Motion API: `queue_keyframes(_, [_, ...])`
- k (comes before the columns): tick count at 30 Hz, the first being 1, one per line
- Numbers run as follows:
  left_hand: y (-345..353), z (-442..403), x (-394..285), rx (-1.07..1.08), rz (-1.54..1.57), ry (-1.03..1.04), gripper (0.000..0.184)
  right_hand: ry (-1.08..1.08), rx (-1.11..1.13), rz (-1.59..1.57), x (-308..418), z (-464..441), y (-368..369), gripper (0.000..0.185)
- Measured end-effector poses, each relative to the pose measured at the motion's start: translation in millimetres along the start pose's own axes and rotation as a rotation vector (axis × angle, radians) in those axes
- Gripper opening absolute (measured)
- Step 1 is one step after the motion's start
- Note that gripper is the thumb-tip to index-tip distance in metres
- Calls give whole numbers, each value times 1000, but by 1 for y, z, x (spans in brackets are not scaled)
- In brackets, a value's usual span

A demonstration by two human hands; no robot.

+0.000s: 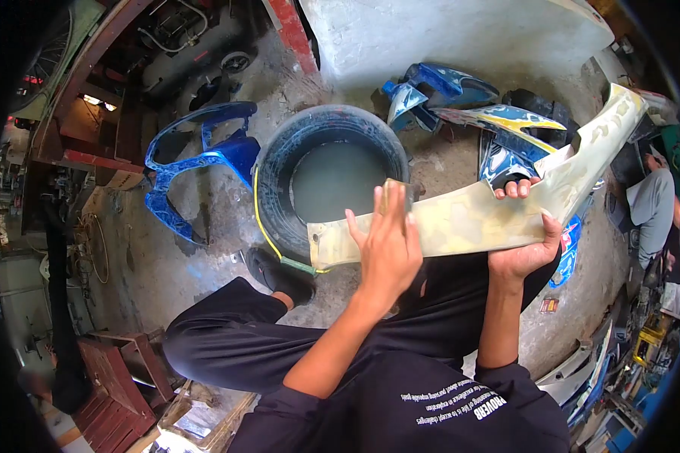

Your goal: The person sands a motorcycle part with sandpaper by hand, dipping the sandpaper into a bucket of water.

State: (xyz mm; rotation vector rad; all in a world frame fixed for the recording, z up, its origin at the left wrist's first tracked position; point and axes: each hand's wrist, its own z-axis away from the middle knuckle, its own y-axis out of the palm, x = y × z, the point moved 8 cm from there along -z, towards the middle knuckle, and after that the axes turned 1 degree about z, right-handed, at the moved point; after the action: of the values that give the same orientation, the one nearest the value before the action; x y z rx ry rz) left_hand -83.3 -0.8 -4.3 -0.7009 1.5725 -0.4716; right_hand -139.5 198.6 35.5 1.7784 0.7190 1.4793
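A long motorcycle fairing panel (461, 226), cream with yellowish sanded patches, lies slanted across my lap. Its narrow left end reaches over the bucket's near rim. My right hand (523, 245) grips the panel near its middle, thumb on the near edge and fingertips curled over the far edge. My left hand (389, 253) lies palm down on the left part of the panel, the little finger spread. Under its fingertips shows a small brownish piece of sandpaper (409, 198), mostly hidden by the fingers. A black bucket (276, 162) of cloudy water stands just beyond.
A blue fairing frame (238, 155) lies left of the bucket. Several blue and white fairing parts (449, 83) are piled at the back right. A small red box (549, 305) is on the floor to the right. Another person (652, 204) sits at the far right. A wooden stool (113, 385) stands at lower left.
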Motion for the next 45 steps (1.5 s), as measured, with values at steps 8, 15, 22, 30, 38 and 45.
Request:
queue_keyframes(8, [4, 39, -67, 46, 17, 171, 58, -13, 29, -15, 2, 2, 1, 57])
queue_keyframes(15, [-52, 29, 48, -90, -37, -221, 48, 19, 243, -66, 8, 10, 10, 75])
queue_keyframes(22, [-59, 43, 0, -277, 232, -36, 44, 55, 407, -108, 0, 13, 26, 80])
queue_keyframes(30, [-63, 45, -8, -223, 142, 24, 44, 45, 355, -142, -1, 1, 11, 70])
queue_keyframes(38, [-80, 77, 69, -222, -164, -311, 46, 38, 270, -149, 8, 5, 14, 59])
queue_keyframes(45, [-72, 64, 3, -222, 18, -14, 48, 72, 400, -185, 11, 3, 17, 62])
